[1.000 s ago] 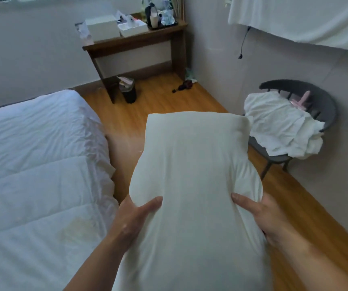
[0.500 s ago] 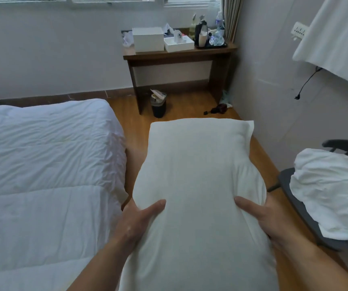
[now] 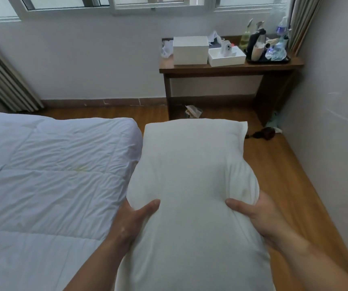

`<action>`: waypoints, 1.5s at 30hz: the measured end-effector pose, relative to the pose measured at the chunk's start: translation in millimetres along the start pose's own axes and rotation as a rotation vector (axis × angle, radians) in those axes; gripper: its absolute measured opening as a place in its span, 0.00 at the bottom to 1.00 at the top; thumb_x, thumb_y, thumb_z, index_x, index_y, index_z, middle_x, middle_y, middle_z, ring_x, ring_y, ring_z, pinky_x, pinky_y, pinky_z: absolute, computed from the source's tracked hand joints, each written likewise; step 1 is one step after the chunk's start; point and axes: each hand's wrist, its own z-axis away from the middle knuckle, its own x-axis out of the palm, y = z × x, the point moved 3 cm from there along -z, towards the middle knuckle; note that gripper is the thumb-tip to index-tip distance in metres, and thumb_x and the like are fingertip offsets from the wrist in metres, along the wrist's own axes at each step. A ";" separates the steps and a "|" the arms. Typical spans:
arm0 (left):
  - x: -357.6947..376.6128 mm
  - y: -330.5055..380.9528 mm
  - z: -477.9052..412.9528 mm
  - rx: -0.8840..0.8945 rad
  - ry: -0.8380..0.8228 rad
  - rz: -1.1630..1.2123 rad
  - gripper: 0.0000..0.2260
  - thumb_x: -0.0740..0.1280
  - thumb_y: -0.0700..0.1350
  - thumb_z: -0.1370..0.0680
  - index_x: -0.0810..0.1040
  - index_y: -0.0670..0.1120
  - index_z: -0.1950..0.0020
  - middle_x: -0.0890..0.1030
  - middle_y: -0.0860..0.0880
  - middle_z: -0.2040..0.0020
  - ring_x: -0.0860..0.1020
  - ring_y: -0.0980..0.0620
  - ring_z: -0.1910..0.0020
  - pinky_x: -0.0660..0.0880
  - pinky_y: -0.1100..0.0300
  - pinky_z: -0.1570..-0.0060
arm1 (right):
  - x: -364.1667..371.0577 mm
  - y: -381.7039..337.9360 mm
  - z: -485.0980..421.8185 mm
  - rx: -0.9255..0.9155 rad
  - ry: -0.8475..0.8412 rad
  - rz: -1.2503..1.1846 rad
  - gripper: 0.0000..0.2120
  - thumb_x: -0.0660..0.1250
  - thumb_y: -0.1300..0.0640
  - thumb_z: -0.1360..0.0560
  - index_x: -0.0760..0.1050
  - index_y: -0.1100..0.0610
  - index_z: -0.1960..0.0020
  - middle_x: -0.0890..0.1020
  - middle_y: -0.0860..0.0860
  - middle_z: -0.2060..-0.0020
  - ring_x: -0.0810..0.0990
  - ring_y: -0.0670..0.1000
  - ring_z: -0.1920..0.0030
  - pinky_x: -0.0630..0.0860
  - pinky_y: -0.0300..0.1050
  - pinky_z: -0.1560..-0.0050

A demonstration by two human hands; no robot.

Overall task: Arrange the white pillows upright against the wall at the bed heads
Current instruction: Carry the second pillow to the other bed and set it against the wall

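Note:
I hold a white pillow lengthwise in front of me, above the wooden floor beside the bed. My left hand grips its left side, thumb on top. My right hand grips its right side the same way. The bed, covered with a rumpled white duvet, lies to the left of the pillow. The bed head and any wall behind it are out of view.
A wooden side table stands against the far wall under the window, carrying white boxes and a tray of bottles. A small bin shows under it. A dark object lies on the floor by the right wall.
My view has swung left: the chair with white laundry has left the frame, and the window and far wall have come in. Both hands keep the same hold on the pillow.

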 end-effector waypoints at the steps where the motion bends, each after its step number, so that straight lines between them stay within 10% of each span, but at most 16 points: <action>1: 2.5 10.8 -17.1 -0.006 0.020 0.000 0.39 0.84 0.57 0.40 0.78 0.53 0.30 0.87 0.55 0.40 0.86 0.51 0.42 0.79 0.43 0.36 | 1.9 -13.3 -23.4 0.004 -0.029 0.006 0.29 0.86 0.54 0.38 0.81 0.50 0.39 0.91 0.45 0.51 0.90 0.49 0.53 0.85 0.50 0.50; 19: -32.0 161.0 -358.2 -0.019 0.172 0.052 0.33 0.82 0.56 0.36 0.78 0.55 0.32 0.87 0.55 0.44 0.85 0.53 0.46 0.80 0.52 0.46 | 133.6 -192.8 -389.1 -0.008 -0.103 0.169 0.28 0.85 0.50 0.35 0.81 0.46 0.37 0.90 0.46 0.47 0.88 0.56 0.47 0.85 0.62 0.44; 34: -105.4 251.4 -616.7 -0.090 0.315 0.079 0.37 0.81 0.63 0.43 0.80 0.55 0.36 0.87 0.55 0.45 0.85 0.51 0.46 0.82 0.48 0.45 | 278.0 -312.2 -654.0 -0.065 -0.248 0.252 0.23 0.80 0.53 0.29 0.76 0.45 0.38 0.83 0.42 0.50 0.82 0.45 0.54 0.76 0.31 0.72; 45: -121.8 329.9 -796.7 -0.177 0.555 0.179 0.41 0.82 0.65 0.44 0.79 0.54 0.33 0.87 0.54 0.44 0.85 0.47 0.44 0.80 0.43 0.39 | 380.0 -433.0 -887.3 -0.103 -0.495 0.382 0.23 0.84 0.54 0.33 0.82 0.44 0.41 0.90 0.45 0.51 0.89 0.47 0.55 0.81 0.45 0.56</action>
